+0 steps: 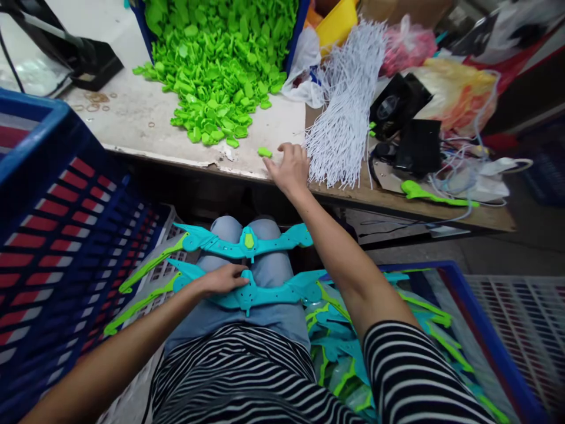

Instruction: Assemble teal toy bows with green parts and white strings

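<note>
Two turquoise bow-shaped plastic parts with lime-green end arms lie across my lap. The farther bow-shaped part (229,249) has a lime-green piece set in its centre. On the nearer bow-shaped part (269,296), the centre shows turquoise with small dark holes. My left hand (224,279) holds this nearer one just left of its centre, fingers over it. Out at the table's front edge, my right hand (291,168) has its fingers apart and holds nothing. A single small lime-green piece (265,152) lies by its thumb and fingertips.
A blue bin (143,26) spills a heap of lime-green pieces (216,88) onto the table (128,126). White cords (342,118) lie to its right, with black boxes beyond. A blue basket (66,235) stands left; a blue crate (485,335) holds more bow-shaped parts at right.
</note>
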Motion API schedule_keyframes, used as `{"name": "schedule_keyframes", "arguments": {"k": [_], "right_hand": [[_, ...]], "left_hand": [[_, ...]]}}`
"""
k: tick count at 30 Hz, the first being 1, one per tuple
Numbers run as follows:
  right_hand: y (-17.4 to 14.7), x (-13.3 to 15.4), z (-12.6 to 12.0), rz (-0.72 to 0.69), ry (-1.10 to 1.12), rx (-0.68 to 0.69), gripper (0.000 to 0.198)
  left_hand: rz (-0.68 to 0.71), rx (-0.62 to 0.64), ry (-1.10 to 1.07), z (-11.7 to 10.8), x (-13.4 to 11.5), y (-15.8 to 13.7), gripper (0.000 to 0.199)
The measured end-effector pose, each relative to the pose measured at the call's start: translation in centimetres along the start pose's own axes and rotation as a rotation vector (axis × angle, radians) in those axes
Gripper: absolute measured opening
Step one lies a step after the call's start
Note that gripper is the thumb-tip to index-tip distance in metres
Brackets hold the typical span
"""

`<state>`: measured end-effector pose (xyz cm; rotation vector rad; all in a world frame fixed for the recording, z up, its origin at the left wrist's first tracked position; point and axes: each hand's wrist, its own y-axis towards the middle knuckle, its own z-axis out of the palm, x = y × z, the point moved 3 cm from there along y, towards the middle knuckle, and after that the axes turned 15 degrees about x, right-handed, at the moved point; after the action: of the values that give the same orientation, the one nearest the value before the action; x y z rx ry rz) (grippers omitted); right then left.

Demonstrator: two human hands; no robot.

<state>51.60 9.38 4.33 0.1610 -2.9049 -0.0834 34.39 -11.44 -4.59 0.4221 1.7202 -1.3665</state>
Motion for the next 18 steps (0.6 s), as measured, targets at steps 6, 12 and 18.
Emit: {"name": "schedule_keyframes", "arguments": {"k": [6,12,18], "right_hand": [[3.0,2.0,0.3,0.013,0.031,0.121,0.044],[3.5,0.9,-0.8,-0.188,0.022,0.296,0.034],[4.4,0.3,0.4,-0.226,0.059,0.148,0.034]], "left_hand": [[-0.013,-0.042,0.029,0.1,0.3,0.2,0.055],[0.004,-0.045,0.020,0.1,0.4,0.0,0.058],[0.021,-0.025,0.022,-0.2,0.0,-0.1,0.052]]}}
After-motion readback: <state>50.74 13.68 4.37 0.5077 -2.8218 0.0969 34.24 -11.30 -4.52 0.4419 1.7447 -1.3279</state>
